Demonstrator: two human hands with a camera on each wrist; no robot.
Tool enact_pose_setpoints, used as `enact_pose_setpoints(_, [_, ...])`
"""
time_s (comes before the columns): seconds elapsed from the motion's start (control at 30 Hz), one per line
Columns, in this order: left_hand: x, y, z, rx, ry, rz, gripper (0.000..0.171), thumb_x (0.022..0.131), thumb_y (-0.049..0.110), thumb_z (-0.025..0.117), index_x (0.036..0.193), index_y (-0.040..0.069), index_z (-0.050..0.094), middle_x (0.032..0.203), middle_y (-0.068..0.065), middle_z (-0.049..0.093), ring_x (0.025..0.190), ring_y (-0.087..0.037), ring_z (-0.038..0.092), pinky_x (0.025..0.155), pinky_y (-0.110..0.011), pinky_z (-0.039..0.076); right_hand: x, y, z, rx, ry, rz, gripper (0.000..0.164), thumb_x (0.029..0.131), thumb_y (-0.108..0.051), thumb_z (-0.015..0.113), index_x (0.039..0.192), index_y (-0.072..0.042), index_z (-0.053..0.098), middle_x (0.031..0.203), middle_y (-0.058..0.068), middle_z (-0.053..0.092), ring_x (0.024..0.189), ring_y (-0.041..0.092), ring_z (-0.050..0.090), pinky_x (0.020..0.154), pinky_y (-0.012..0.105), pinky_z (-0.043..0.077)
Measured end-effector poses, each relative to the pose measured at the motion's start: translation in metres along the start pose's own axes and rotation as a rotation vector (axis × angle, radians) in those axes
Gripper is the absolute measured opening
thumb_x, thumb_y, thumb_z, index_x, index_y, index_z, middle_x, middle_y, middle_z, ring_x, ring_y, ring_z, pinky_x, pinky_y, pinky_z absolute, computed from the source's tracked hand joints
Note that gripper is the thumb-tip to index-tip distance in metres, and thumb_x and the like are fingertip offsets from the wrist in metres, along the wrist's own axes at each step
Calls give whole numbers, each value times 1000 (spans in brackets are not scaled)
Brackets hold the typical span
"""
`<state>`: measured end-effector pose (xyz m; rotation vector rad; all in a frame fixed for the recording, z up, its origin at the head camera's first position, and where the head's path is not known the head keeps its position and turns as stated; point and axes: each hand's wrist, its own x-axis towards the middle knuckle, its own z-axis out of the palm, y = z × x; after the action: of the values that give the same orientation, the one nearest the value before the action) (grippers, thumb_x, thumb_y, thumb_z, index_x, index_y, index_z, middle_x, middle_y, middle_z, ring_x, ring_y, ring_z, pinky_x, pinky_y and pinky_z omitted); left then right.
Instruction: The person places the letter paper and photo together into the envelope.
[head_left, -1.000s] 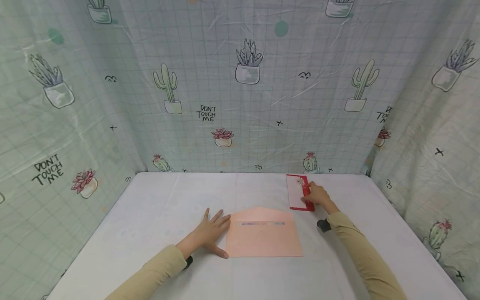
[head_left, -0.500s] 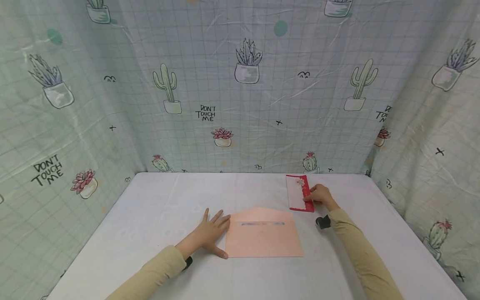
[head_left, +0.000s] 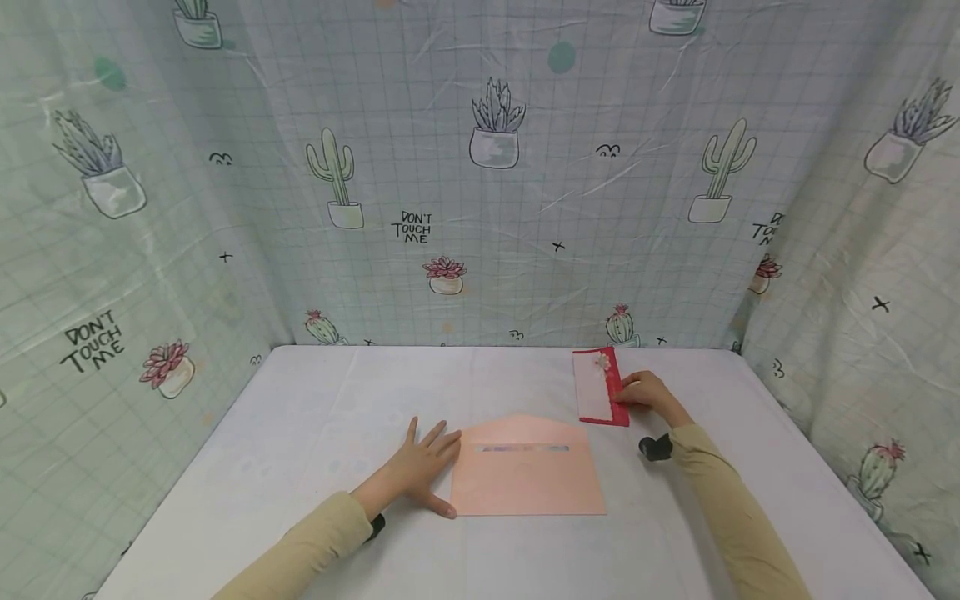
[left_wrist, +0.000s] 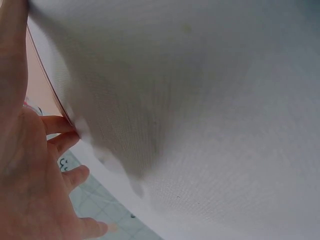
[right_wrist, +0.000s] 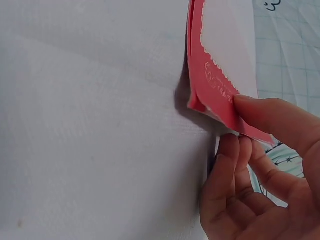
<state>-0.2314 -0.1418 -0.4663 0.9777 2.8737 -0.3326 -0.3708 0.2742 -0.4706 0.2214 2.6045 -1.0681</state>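
A peach envelope [head_left: 527,487] lies flat on the white table with its pointed flap at the far side and a bluish strip across it. My left hand [head_left: 411,468] rests beside its left edge, fingers spread, fingertips touching that edge; the left wrist view shows the fingers [left_wrist: 62,142] along the rim. Farther back on the right is a red and white card [head_left: 595,383] with a small flower ornament. My right hand [head_left: 647,392] pinches its right edge. In the right wrist view the thumb lies on top of the card [right_wrist: 217,82] and the fingers are under it, the edge slightly raised.
The white table [head_left: 337,400] reaches back to a hanging curtain [head_left: 375,167] printed with cacti, which also closes off both sides. A dark wrist camera [head_left: 656,448] sits below the right wrist, near the table surface.
My right hand has shifted slightly right and nearer along the card's edge, and now pinches it with the edge lifted a little. The left hand and the envelope have stayed in place.
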Motion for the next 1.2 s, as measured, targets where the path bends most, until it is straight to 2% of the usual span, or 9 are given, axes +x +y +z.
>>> enact_pose_setpoints(0.13, [2, -2, 1, -2, -3, 1, 106, 59, 79, 51, 138, 11, 31, 147, -5, 26, 137, -32, 18, 100, -66, 14, -6, 2, -4, 44, -69, -38, 55, 83, -26, 61, 122, 6, 40, 99, 15, 56, 77, 16, 54, 71, 28, 49])
enact_pose_setpoints(0.27, [2, -2, 2, -7, -7, -2, 106, 59, 79, 51, 138, 11, 31, 147, -5, 26, 137, -32, 18, 101, -66, 13, -12, 5, -9, 126, -153, -54, 57, 87, -27, 55, 130, 3, 33, 116, 22, 50, 89, 19, 56, 81, 35, 49])
enact_pose_setpoints(0.5, [2, -2, 2, -12, -7, -7, 106, 59, 79, 51, 138, 11, 30, 147, -5, 26, 137, -31, 18, 101, -66, 12, -22, 6, -10, 357, -241, 12, 62, 91, -22, 49, 141, -4, 15, 129, 27, 34, 90, 20, 56, 74, 30, 53])
enact_pose_setpoints(0.63, [2, -3, 3, -25, -3, -4, 106, 59, 78, 51, 138, 11, 30, 147, -5, 25, 137, -32, 18, 100, -67, 11, -28, 8, -7, 457, -267, 34, 67, 91, -18, 48, 142, -4, 8, 132, 27, 28, 91, 21, 54, 76, 31, 53])
enact_pose_setpoints(0.83, [1, -3, 5, -23, 11, -1, 106, 60, 78, 51, 138, 10, 30, 147, -5, 25, 137, -32, 18, 99, -69, 10, -33, 10, -2, 479, -249, 10, 75, 87, -17, 57, 142, -5, 8, 132, 26, 31, 87, 16, 54, 77, 29, 53])
enact_pose_setpoints(1.07, [1, -2, 5, -18, 16, -2, 106, 59, 78, 52, 138, 10, 30, 147, -6, 26, 137, -33, 18, 99, -68, 11, -36, 14, -3, 459, -244, -53, 74, 86, -17, 58, 140, 1, 11, 137, 28, 26, 86, 13, 55, 75, 26, 53])
enact_pose_setpoints(1.2, [1, -1, 6, -23, 19, -5, 106, 59, 77, 53, 138, 10, 31, 147, -5, 26, 137, -32, 18, 100, -68, 11, -38, 17, -5, 471, -224, -49, 71, 85, -18, 59, 137, 5, 18, 129, 24, 39, 85, 12, 55, 74, 24, 52])
